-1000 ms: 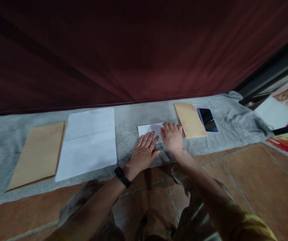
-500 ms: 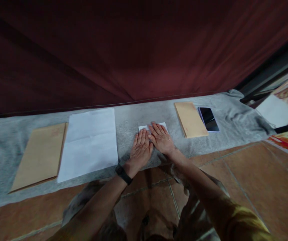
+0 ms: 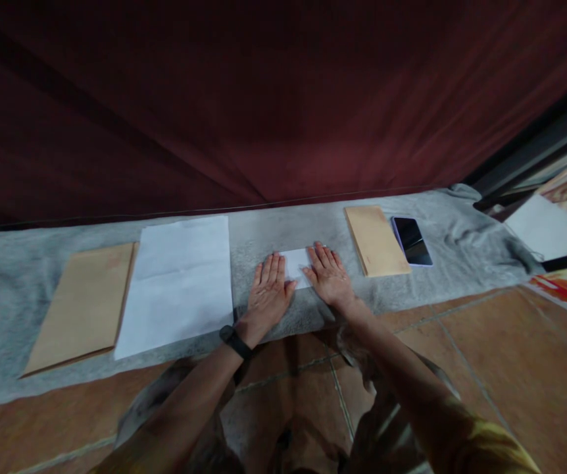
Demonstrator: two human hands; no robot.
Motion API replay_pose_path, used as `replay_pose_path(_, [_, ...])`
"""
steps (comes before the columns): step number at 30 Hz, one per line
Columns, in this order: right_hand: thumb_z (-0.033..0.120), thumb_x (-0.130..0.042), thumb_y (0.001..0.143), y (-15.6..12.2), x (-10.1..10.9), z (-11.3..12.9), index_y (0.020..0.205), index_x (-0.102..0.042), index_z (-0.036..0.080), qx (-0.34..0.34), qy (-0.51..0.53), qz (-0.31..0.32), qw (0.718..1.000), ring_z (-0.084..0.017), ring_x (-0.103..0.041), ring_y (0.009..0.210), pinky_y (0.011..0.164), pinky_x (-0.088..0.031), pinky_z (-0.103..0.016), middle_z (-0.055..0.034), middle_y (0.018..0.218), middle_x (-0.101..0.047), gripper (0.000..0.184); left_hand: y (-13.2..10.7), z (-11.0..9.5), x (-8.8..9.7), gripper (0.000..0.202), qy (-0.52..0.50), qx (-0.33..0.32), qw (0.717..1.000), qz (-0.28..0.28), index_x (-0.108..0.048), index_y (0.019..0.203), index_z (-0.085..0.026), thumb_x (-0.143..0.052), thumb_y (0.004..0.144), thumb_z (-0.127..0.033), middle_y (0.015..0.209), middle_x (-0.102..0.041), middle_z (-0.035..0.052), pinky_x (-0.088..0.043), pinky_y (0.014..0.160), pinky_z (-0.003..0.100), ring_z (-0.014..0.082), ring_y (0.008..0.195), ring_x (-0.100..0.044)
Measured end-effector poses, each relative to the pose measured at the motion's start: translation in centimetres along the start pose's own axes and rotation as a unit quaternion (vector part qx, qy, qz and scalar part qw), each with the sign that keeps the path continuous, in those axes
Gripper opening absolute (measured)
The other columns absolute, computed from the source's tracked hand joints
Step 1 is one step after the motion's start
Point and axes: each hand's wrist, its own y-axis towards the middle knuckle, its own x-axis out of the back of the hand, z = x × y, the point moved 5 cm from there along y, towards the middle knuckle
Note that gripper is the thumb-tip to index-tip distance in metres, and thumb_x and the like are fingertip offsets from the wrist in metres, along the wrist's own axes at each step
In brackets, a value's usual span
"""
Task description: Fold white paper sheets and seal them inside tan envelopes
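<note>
A small folded white paper (image 3: 297, 264) lies flat on the grey cloth. My left hand (image 3: 268, 289) rests palm down over its left end, fingers stretched out and pointing away from me. Over the right end, my right hand (image 3: 330, 275) lies flat as well, its fingers a little apart. The middle of the paper shows between the two hands; both its ends are hidden under them. Neither hand grips anything. A black watch (image 3: 234, 341) is on my left wrist.
Left of my hands lie a stack of white paper sheets (image 3: 177, 283) and brown envelopes (image 3: 81, 303). To the right are smaller brown envelopes (image 3: 377, 240) and a phone (image 3: 412, 241). The grey cloth (image 3: 258, 230) runs along a dark red curtain (image 3: 283, 151); the floor is tiled (image 3: 510, 349).
My hands have slid apart from the middle of the folded paper, the left one leftward and the right one rightward. More of the paper shows between them.
</note>
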Motion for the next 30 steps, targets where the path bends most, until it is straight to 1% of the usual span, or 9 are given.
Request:
replay_pose_path(11, [0.045,-0.037,0.105,-1.1,1.1,-2.2,0.156,-0.035,0.011,-0.017,-0.014,-0.005,1.0,-0.029,-0.034,0.148,0.12,-0.026,-0.047,-0.0148,0.16,-0.04,0.061,0.0,0.9,0.3,0.064,0.01,-0.017,1.0,-0.015,-0.029,0.158,-0.01,-0.032,0.103,-0.044,0.163,-0.033,0.0154,-0.019,0.126,0.047,0.0256,0.154,-0.027])
replay_pose_path(14, [0.042,-0.037,0.105,-1.4,1.3,-2.7,0.154,-0.038,0.008,-0.033,-0.019,-0.015,0.999,-0.03,-0.035,0.147,0.119,-0.026,-0.046,-0.0167,0.16,-0.04,0.06,0.0,1.0,0.3,0.064,0.007,-0.023,1.0,-0.02,-0.03,0.158,-0.008,-0.031,0.104,-0.042,0.163,-0.033,0.0155,-0.017,0.127,0.046,0.0254,0.154,-0.026])
replay_pose_path(16, [0.042,-0.041,0.104,-1.4,1.7,-3.0,0.151,-0.043,0.007,-0.054,-0.021,-0.023,0.998,-0.031,-0.038,0.144,0.117,-0.028,-0.045,-0.0184,0.158,-0.042,0.059,-0.1,1.0,0.4,0.063,0.009,-0.023,0.999,-0.024,-0.03,0.158,-0.008,-0.03,0.104,-0.042,0.164,-0.032,0.0149,-0.016,0.127,0.045,0.0249,0.154,-0.025])
replay_pose_path(18, [0.041,-0.046,0.103,-1.3,2.2,-3.3,0.144,-0.051,0.01,-0.087,-0.02,-0.023,0.996,-0.032,-0.046,0.136,0.112,-0.033,-0.045,-0.0183,0.15,-0.051,0.053,-0.1,1.0,0.4,0.063,0.011,-0.022,0.999,-0.023,-0.03,0.158,-0.008,-0.029,0.104,-0.042,0.164,-0.033,0.0149,-0.016,0.127,0.045,0.0249,0.154,-0.026])
replay_pose_path(20, [0.039,-0.05,0.101,-1.2,2.9,-3.5,0.134,-0.06,0.015,-0.131,-0.017,-0.017,0.991,-0.032,-0.055,0.123,0.106,-0.037,-0.045,-0.0165,0.135,-0.062,0.043,-0.1,0.9,0.5,0.063,0.012,-0.022,0.999,-0.019,-0.031,0.157,-0.007,-0.03,0.104,-0.041,0.163,-0.033,0.0156,-0.017,0.127,0.046,0.0253,0.154,-0.026])
replay_pose_path(22, [0.037,-0.053,0.099,-1.0,3.4,-3.7,0.124,-0.066,0.018,-0.165,-0.009,-0.004,0.986,-0.03,-0.06,0.112,0.1,-0.04,-0.043,-0.0141,0.121,-0.068,0.034,0.0,0.9,0.5,0.063,0.013,-0.022,1.0,-0.017,-0.032,0.157,-0.007,-0.03,0.104,-0.041,0.163,-0.033,0.0162,-0.018,0.126,0.046,0.0257,0.154,-0.027])
replay_pose_path(24, [0.035,-0.052,0.099,-0.7,3.7,-3.6,0.116,-0.067,0.019,-0.177,0.011,0.017,0.984,-0.027,-0.063,0.106,0.094,-0.043,-0.038,-0.0123,0.112,-0.07,0.028,0.0,0.9,0.5,0.063,0.015,-0.022,0.999,-0.018,-0.031,0.157,-0.007,-0.031,0.104,-0.041,0.163,-0.033,0.0161,-0.018,0.126,0.047,0.0257,0.154,-0.026])
replay_pose_path(27, [0.034,-0.052,0.099,-0.4,3.5,-3.7,0.112,-0.067,0.019,-0.193,0.05,0.054,0.978,-0.023,-0.067,0.096,0.083,-0.045,-0.032,-0.0099,0.103,-0.073,0.025,0.1,1.0,0.4,0.063,0.013,-0.022,1.0,-0.019,-0.031,0.157,-0.007,-0.032,0.103,-0.04,0.163,-0.033,0.016,-0.018,0.127,0.047,0.0261,0.154,-0.026])
replay_pose_path(30, [0.035,-0.057,0.095,-0.3,3.1,-4.4,0.103,-0.069,0.02,-0.235,0.124,0.074,0.961,-0.022,-0.068,0.086,0.072,-0.045,-0.03,-0.0074,0.093,-0.074,0.021,0.1,1.0,0.4,0.063,0.007,-0.018,1.0,-0.015,-0.032,0.157,-0.008,-0.034,0.103,-0.04,0.163,-0.034,0.0163,-0.019,0.126,0.047,0.0266,0.153,-0.027])
